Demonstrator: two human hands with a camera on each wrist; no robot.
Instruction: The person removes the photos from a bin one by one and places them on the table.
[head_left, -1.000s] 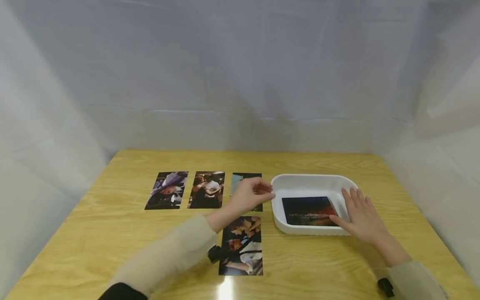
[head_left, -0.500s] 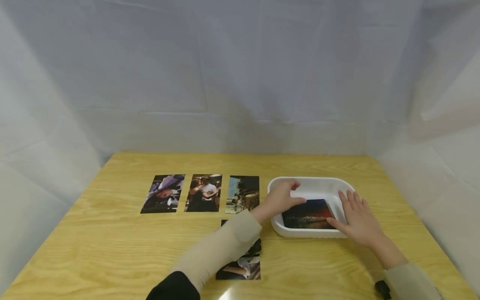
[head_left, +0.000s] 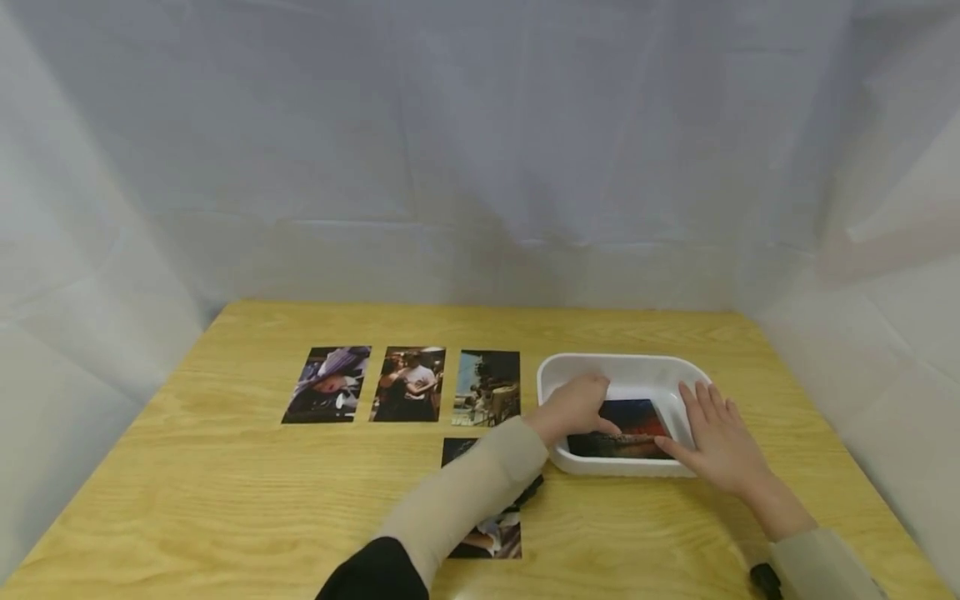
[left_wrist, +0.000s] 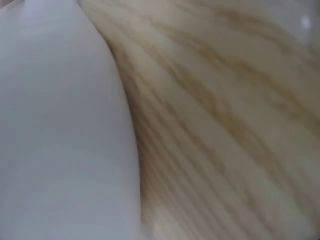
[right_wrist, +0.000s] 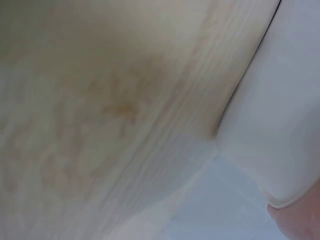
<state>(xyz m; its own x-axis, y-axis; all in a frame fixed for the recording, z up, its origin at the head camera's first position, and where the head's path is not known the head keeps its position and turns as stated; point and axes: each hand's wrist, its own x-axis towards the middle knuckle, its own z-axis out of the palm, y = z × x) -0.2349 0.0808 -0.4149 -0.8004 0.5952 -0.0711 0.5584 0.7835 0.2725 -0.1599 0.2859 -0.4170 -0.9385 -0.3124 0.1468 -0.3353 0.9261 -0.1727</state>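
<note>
A white tray [head_left: 557,373] sits on the wooden table [head_left: 225,483] at the right. Inside it lies a dark red photo [head_left: 637,421], probably the top of a stack. My left hand [head_left: 579,408] reaches over the tray's left rim and its fingers touch the photo's left part; whether they pinch it is hidden. My right hand [head_left: 716,442] lies flat with straight fingers on the tray's right rim and the photo's right edge. The left wrist view shows only the blurred tray wall [left_wrist: 60,130] and wood. The right wrist view shows the tray's outside [right_wrist: 285,115].
Three photos lie in a row left of the tray: a purple one [head_left: 327,384], one of a couple [head_left: 408,384], one of a street [head_left: 487,388]. A fourth photo [head_left: 487,533] lies nearer, partly under my left sleeve. White sheeting walls the table.
My left hand has left the third photo in the row, crossed to the right over the tray rim and come down on the photo in the tray. The right hand has stayed put.
</note>
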